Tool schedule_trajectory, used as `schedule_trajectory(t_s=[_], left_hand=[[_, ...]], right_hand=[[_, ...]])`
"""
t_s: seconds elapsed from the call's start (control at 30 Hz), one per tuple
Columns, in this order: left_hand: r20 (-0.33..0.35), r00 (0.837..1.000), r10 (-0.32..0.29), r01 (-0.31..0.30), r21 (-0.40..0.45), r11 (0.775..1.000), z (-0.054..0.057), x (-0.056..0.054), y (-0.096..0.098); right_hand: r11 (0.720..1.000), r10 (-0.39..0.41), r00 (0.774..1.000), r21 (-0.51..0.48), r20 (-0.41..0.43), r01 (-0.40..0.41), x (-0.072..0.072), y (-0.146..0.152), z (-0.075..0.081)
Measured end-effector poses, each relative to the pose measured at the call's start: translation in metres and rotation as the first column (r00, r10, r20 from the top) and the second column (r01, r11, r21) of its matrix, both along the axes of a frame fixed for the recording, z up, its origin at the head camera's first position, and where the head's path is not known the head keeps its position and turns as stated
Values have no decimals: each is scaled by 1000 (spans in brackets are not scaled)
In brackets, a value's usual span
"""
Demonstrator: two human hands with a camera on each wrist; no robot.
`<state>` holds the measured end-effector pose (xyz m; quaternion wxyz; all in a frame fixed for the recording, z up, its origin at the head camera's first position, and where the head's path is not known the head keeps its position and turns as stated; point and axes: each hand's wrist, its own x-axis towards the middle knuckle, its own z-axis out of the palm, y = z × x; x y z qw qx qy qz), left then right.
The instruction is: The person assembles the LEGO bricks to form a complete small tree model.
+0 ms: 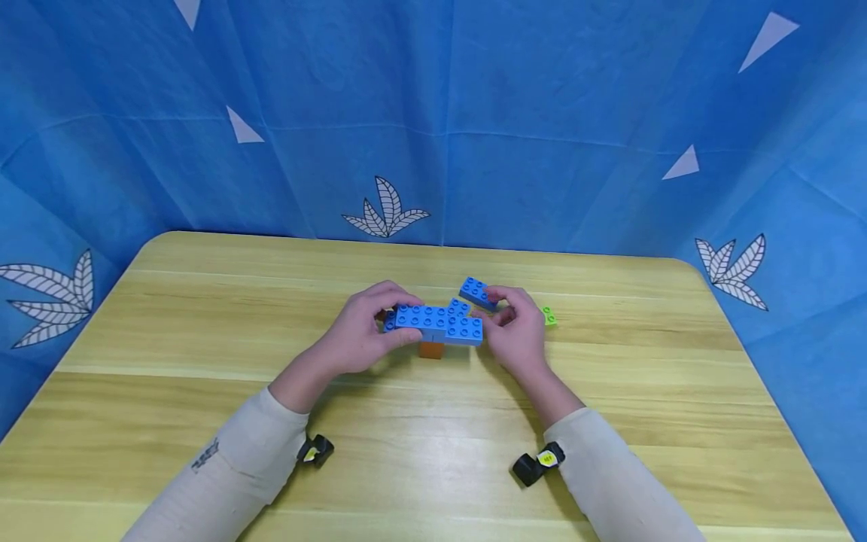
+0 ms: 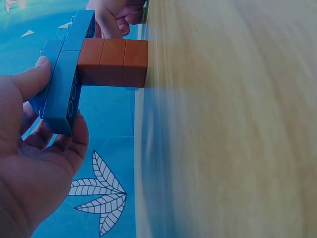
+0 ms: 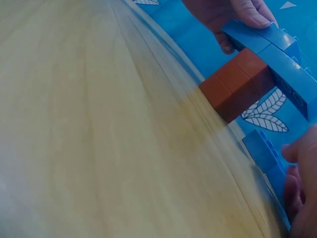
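A T-shaped build of toy building bricks stands near the middle of the table: blue bricks lie across a column of orange-brown bricks. My left hand grips the left part of the blue bricks, thumb on the near side and fingers behind. Just right of the build, my right hand has bent fingers at the right end of a loose blue brick; I cannot tell whether they pinch it. Another blue brick shows behind the build. In the right wrist view, blue bricks sit beside the right fingers.
A lime green brick lies right of my right hand, partly hidden by it. The wooden table ends at a blue patterned curtain behind. Black straps with small cameras sit at both cuffs.
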<state>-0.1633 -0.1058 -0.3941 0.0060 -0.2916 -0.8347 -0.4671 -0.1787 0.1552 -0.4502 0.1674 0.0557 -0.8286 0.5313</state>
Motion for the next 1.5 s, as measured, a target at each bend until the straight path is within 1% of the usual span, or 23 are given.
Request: schedule_trajectory(t_s=[0.1,0.17,0.2,0.27,0.37,0.43,0.47,0.53,0.57,0.63,0.67,0.73,0.8,0.87,0.93,1.07,1.13,1.23,1.37,1.5], left_hand=[[-9,1000,-2,2,2,1000,0,0,0],[-10,1000,-3,3,0,1000,1,0,1],[-8,1000,0,0,-3,1000,1,0,1],[-2,1000,5,-5,-7,1000,1,0,1],[8,1000,10,-10,-13,1000,2,0,0],[10,1000,9,-9,-12,1000,1,0,0],[9,1000,8,-8,-11,1000,1,0,0],[7,1000,8,-7,-8,1000,1,0,0],[5,1000,7,-7,-7,1000,0,0,0],[2,1000,6,-6,-3,1000,-1,1,0],[1,1000,6,-6,-2,1000,-1,1,0],[2,1000,9,-9,1,1000,-1,1,0],[3,1000,12,-12,5,1000,-2,2,0],[3,1000,19,-19,5,1000,-2,2,0],[0,1000,24,-24,4,1000,-2,2,1],[-8,1000,27,-27,5,1000,-2,2,1],[-10,999,31,-31,10,999,-1,2,2],[-8,999,38,-37,19,999,-1,2,2],[-4,999,48,-47,31,998,-1,2,3],[-2,998,58,-58,36,998,-1,2,4]], right_hand=[[995,86,996,-41,-5,-87,2,0,1],[994,108,994,-15,11,-108,2,0,1],[993,114,993,9,20,-114,2,-1,1],[989,114,993,95,40,-117,2,-2,1],[968,95,993,226,70,-109,1,-6,3],[953,75,993,286,92,-98,1,-8,4],[951,66,992,296,104,-94,1,-8,4],[962,64,991,257,122,-94,1,-8,4],[972,69,989,215,131,-97,1,-6,4],[989,96,984,93,153,-111,0,-3,4],[993,111,981,29,161,-117,0,0,5],[987,144,975,-95,168,-129,1,4,8],[972,172,971,-190,165,-140,3,8,14],[956,194,970,-248,145,-154,5,10,19],[942,217,969,-285,118,-176,8,11,25],[921,264,962,-312,66,-232,14,11,34],[915,292,956,-301,38,-268,18,11,39],[910,344,939,-246,-2,-334,22,11,43],[901,401,915,-160,-45,-403,24,12,41],[890,430,901,-141,-60,-434,25,12,41]])
